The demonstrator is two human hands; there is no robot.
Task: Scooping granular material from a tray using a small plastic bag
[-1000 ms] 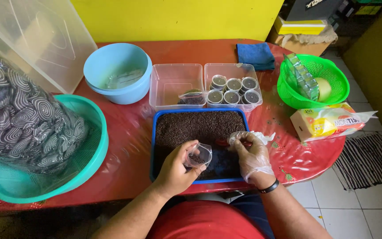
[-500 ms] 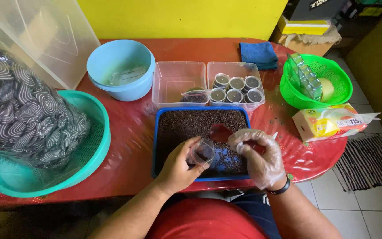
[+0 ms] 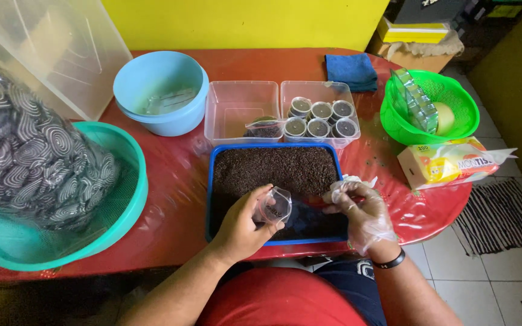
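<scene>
Left hand (image 3: 243, 224) curled around small clear cup (image 3: 274, 206); gloved right hand (image 3: 360, 211) pinched over blue tray (image 3: 211, 181).

Soil tray (image 3: 212, 181) lies before two boxes (image 3: 241, 105), between sieve (image 3: 131, 205) and basket (image 3: 394, 121).

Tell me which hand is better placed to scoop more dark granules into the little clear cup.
Probably the right hand: gloved, free, over the blue tray. The left hand holds the cup.
</scene>
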